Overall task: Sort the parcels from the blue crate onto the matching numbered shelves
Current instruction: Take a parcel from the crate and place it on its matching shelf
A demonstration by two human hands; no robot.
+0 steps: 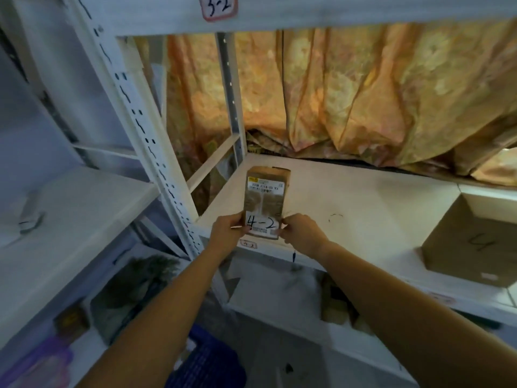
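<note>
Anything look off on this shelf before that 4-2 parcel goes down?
Nothing stands out. The parcel marked 4-2 is held square by the left hand and right hand over the shelf, whose edge label appears to read 4-2. The cardboard box at right sits flat.

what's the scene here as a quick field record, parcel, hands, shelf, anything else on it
parcel: small brown box marked 4-2, its far part over the shelf, near end at the front edge
left hand: gripping the parcel's near left corner
right hand: gripping its near right corner
shelf: white board; front-edge tag under the parcel, writing blurred
shelf above: tag reads 3-2
also on shelf: cardboard box at right, marked 4
blue crate: low, between the forearms
</note>
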